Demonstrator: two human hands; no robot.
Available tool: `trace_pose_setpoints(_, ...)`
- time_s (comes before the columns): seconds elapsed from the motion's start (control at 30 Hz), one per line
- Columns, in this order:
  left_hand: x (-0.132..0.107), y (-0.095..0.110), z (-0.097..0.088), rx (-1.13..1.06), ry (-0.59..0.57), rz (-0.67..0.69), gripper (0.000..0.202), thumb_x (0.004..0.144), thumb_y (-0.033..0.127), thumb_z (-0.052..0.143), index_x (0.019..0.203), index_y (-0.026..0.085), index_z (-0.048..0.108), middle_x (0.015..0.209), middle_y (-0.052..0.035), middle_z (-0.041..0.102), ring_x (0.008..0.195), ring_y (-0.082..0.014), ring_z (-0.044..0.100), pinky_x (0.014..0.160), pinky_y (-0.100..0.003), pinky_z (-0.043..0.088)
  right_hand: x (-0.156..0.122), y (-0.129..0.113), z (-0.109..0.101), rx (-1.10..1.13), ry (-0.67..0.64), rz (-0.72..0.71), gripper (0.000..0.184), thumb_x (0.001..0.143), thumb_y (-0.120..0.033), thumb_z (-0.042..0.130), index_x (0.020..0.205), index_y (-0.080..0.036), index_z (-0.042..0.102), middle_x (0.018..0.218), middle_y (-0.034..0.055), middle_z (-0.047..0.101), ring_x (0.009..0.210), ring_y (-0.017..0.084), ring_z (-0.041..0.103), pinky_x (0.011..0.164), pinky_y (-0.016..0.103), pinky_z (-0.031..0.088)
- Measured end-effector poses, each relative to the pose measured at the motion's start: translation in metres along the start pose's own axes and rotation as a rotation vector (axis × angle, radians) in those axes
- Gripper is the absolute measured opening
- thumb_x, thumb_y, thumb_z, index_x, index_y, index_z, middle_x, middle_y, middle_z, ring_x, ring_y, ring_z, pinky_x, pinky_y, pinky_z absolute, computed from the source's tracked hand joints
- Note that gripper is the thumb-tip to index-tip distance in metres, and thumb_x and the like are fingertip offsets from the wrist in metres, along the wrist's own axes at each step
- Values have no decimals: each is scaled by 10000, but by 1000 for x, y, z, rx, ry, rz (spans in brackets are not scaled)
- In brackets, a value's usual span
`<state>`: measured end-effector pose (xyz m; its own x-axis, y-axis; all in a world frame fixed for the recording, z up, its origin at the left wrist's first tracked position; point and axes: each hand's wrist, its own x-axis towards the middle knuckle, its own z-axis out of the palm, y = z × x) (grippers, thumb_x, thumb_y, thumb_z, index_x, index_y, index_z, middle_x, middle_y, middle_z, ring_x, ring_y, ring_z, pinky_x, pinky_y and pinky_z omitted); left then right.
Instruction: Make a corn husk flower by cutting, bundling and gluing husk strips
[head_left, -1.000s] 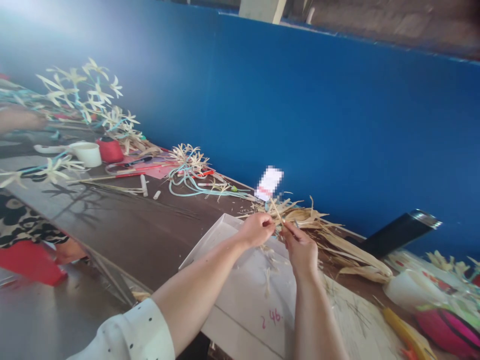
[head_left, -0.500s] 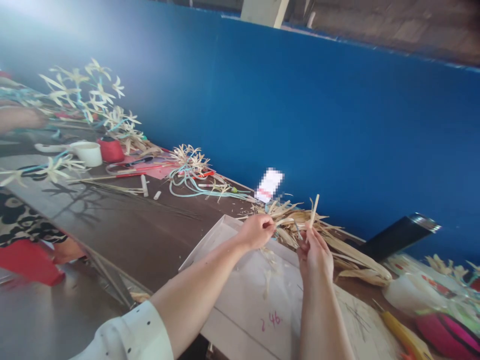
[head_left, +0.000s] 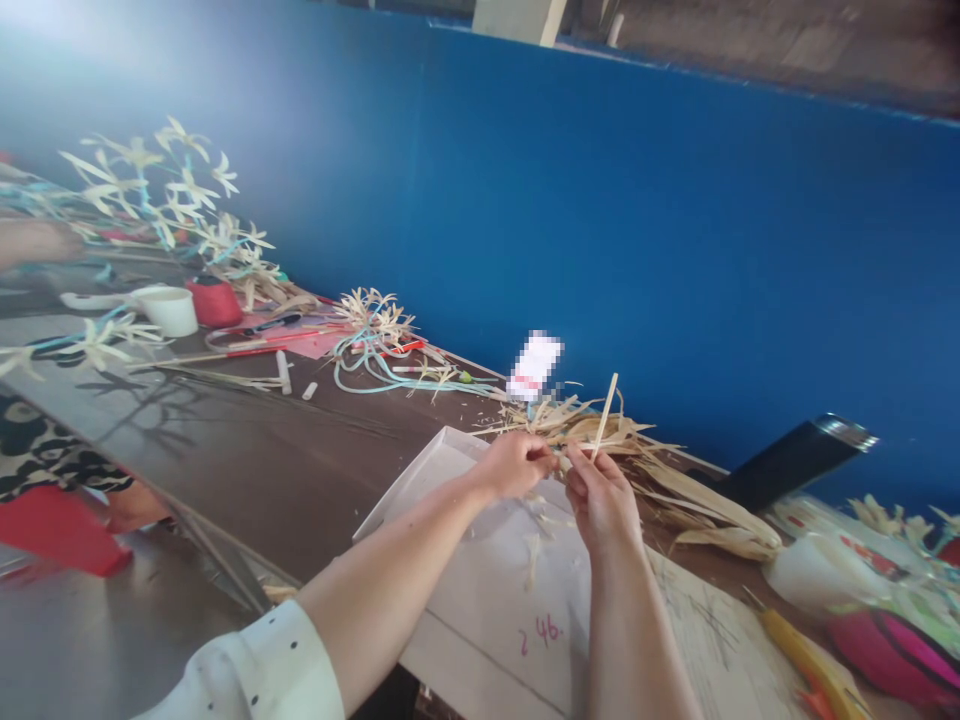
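My left hand (head_left: 517, 463) and my right hand (head_left: 600, 500) meet above a white board (head_left: 495, 590) on the brown table (head_left: 247, 450). The right hand's fingers pinch a thin pale straw strip (head_left: 604, 414) that stands up and tilts right. Closed in a pinch, the left hand holds the lower end of the same straw work. Just behind the hands lies a heap of dried husks (head_left: 660, 480).
A blue wall (head_left: 600, 230) runs behind the table. At far left are straw flowers (head_left: 165, 200), a white cup (head_left: 169, 309) and a red spool (head_left: 214, 300). Light-blue cords (head_left: 375, 370) lie mid-table, with a black cylinder (head_left: 795, 462) and colourful items at right. Another person's patterned sleeve (head_left: 37, 450) shows at left.
My right hand drew away to the right with the strip, then came back beside the left hand. The strip now stands higher above the fingers.
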<state>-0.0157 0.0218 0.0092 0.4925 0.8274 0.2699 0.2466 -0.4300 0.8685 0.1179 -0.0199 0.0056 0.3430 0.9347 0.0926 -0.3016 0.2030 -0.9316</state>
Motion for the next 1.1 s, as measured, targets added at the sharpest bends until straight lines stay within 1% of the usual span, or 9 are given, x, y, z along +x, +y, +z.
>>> trace_pose_setpoints(0.1, 1, -2, -3, -46, -71, -47, 293, 751, 391, 505, 774, 158, 681, 707, -8, 651, 660, -126, 549, 603, -216, 389, 1, 1, -2, -12, 4, -5, 241, 632, -289, 749, 803, -176, 622, 533, -78, 374, 420, 21, 229, 360, 158, 139)
trace_pose_setpoints(0.2, 1, -2, -6, -175, -74, -70, 313, 736, 393, 544, 929, 189, 681, 904, -25, 679, 831, -151, 589, 709, -225, 423, 2, 1, -4, -25, -13, -19, 252, 641, -291, 740, 836, -179, 626, 560, -67, 399, 429, 22, 236, 363, 159, 145)
trace_pose_setpoints(0.27, 1, -1, -8, -278, -69, -89, 367, 736, 414, 553, 1014, 198, 657, 969, -40, 671, 886, -156, 590, 748, -236, 434, 2, 1, -5, -29, -18, -36, 251, 640, -289, 739, 836, -181, 625, 569, -64, 405, 434, 24, 246, 364, 161, 153)
trace_pose_setpoints(0.43, 2, 0, -6, -357, -51, -119, 425, 678, 466, 613, 974, 165, 657, 898, -65, 673, 778, -147, 594, 651, -229, 440, 2, 1, -4, -51, 2, -71, 270, 640, -281, 739, 868, -194, 623, 579, -68, 405, 433, 21, 263, 370, 164, 170)
trace_pose_setpoints(0.57, 5, -4, -2, -316, 16, -113, 352, 678, 422, 614, 856, 122, 662, 773, -61, 666, 673, -125, 565, 601, -219, 415, 2, 4, -2, -95, -21, -67, 284, 632, -319, 741, 853, -191, 617, 535, -82, 366, 410, 20, 236, 365, 173, 150)
trace_pose_setpoints(0.7, 5, -5, -1, -214, 74, -54, 265, 690, 363, 589, 796, 130, 660, 744, -37, 660, 681, -128, 564, 621, -223, 407, 2, 6, -3, -138, -50, -48, 316, 634, -361, 736, 861, -178, 614, 499, -93, 321, 404, 28, 226, 365, 180, 144)
trace_pose_setpoints(0.83, 2, -1, -2, -128, 74, -27, 226, 703, 344, 569, 762, 143, 655, 717, -16, 650, 690, -129, 563, 618, -221, 394, 2, 7, -4, -174, 6, -64, 283, 640, -381, 729, 780, -173, 599, 484, -90, 329, 399, 29, 234, 365, 181, 137)
trace_pose_setpoints(0.93, 2, -1, -2, -93, 71, -25, 213, 709, 337, 565, 758, 149, 650, 695, -3, 639, 666, -122, 555, 597, -216, 383, 2, 6, -3, -119, 41, -73, 271, 635, -361, 737, 751, -173, 581, 493, -89, 330, 401, 30, 233, 359, 179, 126)
trace_pose_setpoints(1.1, 3, -3, 0, -23, 92, -2, 203, 731, 342, 557, 775, 165, 646, 716, 3, 642, 665, -120, 554, 589, -211, 380, 0, 1, 1, -17, 47, -96, 238, 653, -314, 734, 742, -170, 567, 654, -34, 508, 427, 14, 258, 342, 152, 158)
